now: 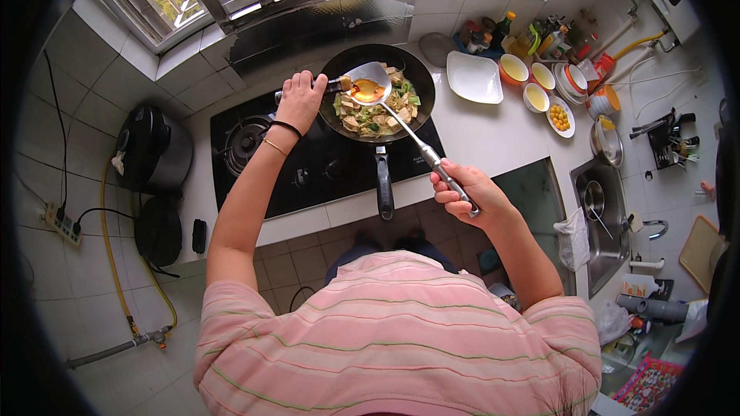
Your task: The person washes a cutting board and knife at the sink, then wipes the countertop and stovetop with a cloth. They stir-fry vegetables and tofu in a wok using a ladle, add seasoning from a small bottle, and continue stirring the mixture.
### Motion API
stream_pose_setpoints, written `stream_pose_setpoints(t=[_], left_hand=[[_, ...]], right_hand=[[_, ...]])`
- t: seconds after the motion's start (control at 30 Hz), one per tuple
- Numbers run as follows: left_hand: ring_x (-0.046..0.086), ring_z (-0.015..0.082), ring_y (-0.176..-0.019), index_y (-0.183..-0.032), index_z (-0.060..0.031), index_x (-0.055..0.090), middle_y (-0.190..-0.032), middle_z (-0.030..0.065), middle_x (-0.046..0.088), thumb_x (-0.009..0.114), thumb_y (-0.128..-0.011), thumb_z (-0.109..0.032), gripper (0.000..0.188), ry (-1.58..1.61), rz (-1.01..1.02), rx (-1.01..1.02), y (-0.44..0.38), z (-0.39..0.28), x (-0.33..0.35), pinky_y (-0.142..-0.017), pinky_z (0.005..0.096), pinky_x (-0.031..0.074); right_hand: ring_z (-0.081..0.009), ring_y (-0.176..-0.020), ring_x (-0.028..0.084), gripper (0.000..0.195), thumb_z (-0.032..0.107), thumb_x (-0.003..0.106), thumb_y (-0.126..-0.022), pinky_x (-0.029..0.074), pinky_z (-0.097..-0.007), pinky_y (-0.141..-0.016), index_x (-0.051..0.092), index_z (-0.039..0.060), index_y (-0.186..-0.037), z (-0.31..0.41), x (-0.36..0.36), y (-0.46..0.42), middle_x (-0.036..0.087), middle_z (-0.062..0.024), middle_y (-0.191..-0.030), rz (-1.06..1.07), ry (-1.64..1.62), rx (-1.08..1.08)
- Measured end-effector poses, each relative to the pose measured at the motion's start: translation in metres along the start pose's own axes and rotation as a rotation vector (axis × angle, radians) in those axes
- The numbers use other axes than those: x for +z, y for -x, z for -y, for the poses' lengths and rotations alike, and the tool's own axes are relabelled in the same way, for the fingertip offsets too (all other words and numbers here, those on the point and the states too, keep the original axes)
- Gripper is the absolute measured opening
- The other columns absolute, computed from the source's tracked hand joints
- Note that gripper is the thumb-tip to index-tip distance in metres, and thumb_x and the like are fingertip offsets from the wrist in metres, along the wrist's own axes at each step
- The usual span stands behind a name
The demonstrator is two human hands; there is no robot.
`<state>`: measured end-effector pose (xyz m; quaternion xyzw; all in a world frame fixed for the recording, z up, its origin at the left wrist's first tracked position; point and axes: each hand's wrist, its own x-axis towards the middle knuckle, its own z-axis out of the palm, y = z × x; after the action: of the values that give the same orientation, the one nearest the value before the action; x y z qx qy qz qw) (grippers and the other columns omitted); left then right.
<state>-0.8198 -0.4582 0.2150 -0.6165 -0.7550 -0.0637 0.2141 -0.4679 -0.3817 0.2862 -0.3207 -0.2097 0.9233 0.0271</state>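
Note:
My left hand (pixel 302 99) grips a dark bottle (pixel 335 85) tipped on its side, its neck over the spatula blade. In my right hand (pixel 471 192) is the metal handle of a spatula (pixel 425 149). A pool of amber-brown liquid (pixel 367 90) lies in the spatula's broad blade. The blade is held above a black wok (pixel 417 66), which contains cooked pale chunks and green leafy vegetables (pixel 378 119). The wok sits on the right burner of a black glass gas hob (pixel 300 185), its handle (pixel 384 185) pointing towards me.
Right of the hob are a white square dish (pixel 474 76), bowls of yellow liquid (pixel 542 75) and a plate of yellow balls (pixel 559 118). Sauce bottles (pixel 502 30) crowd the back corner. A sink (pixel 604 225) is at far right; a black rice cooker (pixel 155 147) is left.

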Motion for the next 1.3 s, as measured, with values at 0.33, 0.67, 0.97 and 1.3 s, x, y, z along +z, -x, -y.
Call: stream_pose_setpoints(t=[0.33, 0.67, 0.97, 1.3], left_hand=[[0.049, 0.0319, -0.099, -0.114, -0.0098, 0.044, -0.100, 0.0128, 0.047, 0.065, -0.070, -0.003, 0.049, 0.456, 0.014, -0.096, 0.005, -0.005, 0.013, -0.085, 0.0403, 0.041], [0.048, 0.0329, -0.103, -0.116, -0.0104, 0.046, -0.105, 0.0133, 0.048, 0.069, -0.069, -0.002, 0.053, 0.520, 0.019, -0.154, 0.010, -0.015, 0.018, -0.088, 0.0405, 0.041], [0.049, 0.0303, -0.098, -0.112, -0.0132, 0.049, -0.098, 0.0109, 0.048, 0.066, -0.066, 0.000, 0.051, 0.411, -0.031, -0.123, 0.007, -0.008, 0.012, -0.086, 0.0400, 0.041], [0.049, 0.0296, -0.094, -0.110, -0.0135, 0.050, -0.094, 0.0108, 0.048, 0.062, -0.068, 0.002, 0.047, 0.339, -0.073, -0.066, 0.001, -0.006, 0.007, -0.083, 0.0393, 0.041]], right_hand=[[-0.0057, -0.051, 0.038, 0.030, 0.025, 0.045, -0.098, 0.029, -0.0162, -0.033, 0.049, -0.0038, -0.090, 0.006, 0.001, 0.003, 0.043, -0.0037, -0.070, -0.041, 0.015, 0.000], [-0.0056, -0.051, 0.038, 0.030, 0.025, 0.045, -0.098, 0.030, -0.0158, -0.033, 0.049, -0.0031, -0.089, 0.013, -0.003, 0.003, 0.043, -0.0033, -0.069, -0.019, -0.005, 0.018], [-0.0055, -0.051, 0.038, 0.030, 0.025, 0.046, -0.098, 0.031, -0.0159, -0.033, 0.050, -0.0035, -0.089, 0.012, -0.001, 0.003, 0.043, -0.0035, -0.069, -0.013, -0.019, 0.017], [-0.0058, -0.051, 0.038, 0.030, 0.025, 0.045, -0.098, 0.030, -0.0160, -0.033, 0.049, -0.0036, -0.089, 0.010, 0.000, 0.003, 0.043, -0.0034, -0.069, -0.034, -0.018, 0.017]])
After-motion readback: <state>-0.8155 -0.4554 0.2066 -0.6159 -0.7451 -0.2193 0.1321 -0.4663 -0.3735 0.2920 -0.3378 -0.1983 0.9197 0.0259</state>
